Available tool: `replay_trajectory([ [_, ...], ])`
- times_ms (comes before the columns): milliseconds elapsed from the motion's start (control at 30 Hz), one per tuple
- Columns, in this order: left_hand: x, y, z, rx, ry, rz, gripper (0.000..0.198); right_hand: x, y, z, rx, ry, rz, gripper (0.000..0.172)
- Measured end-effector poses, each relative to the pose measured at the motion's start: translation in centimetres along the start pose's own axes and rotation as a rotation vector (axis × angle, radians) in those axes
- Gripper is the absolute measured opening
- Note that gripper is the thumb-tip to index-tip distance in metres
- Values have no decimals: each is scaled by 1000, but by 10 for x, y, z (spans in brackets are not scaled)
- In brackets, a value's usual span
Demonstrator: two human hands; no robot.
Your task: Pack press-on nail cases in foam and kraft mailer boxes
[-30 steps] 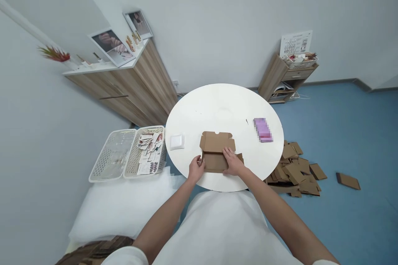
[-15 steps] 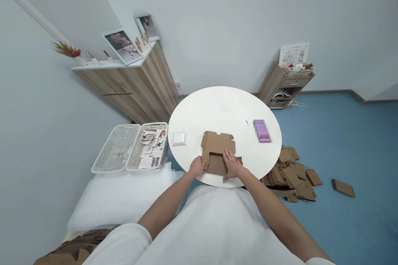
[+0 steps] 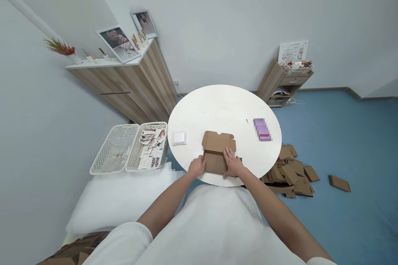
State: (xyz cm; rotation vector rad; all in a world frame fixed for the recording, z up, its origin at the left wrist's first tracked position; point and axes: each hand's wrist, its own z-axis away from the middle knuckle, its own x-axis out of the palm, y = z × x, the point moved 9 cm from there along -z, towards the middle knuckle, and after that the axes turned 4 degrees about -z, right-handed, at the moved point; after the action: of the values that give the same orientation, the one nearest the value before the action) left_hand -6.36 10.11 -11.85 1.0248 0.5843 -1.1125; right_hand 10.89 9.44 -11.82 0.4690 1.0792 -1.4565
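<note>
A brown cardboard mailer box (image 3: pixel 215 163) lies on the round white table (image 3: pixel 220 107) near the edge closest to me. Its lid with side flaps is spread out at the far side, and the tray part faces up with nothing in it. My left hand (image 3: pixel 197 166) is closed on the left wall of the box, fingertips partly hidden. On the right side of the box rests my right hand (image 3: pixel 232 163), fingers stretched forward and thumb apart, covering part of that wall. A small flap sticks out beyond it.
A white square packet (image 3: pixel 179 138) lies at the table's left, a purple blurred item (image 3: pixel 262 129) at its right. Two white baskets (image 3: pixel 130 161) stand to the left, one holding cards. Flattened cardboard boxes (image 3: pixel 292 169) are heaped on the floor at the right.
The left side wall of the box, which had been folded over the tray, now stands upright by my left hand. My right hand has hardly moved.
</note>
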Motion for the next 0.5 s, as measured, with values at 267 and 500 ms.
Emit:
replay_trajectory([
  [267,-19,27,4,218,-10,-44,109,-13,0,-2,-30,-20,99,123],
  [500,-13,32,-16,178,-72,43,111,-34,14,14,-46,184,-30,110],
])
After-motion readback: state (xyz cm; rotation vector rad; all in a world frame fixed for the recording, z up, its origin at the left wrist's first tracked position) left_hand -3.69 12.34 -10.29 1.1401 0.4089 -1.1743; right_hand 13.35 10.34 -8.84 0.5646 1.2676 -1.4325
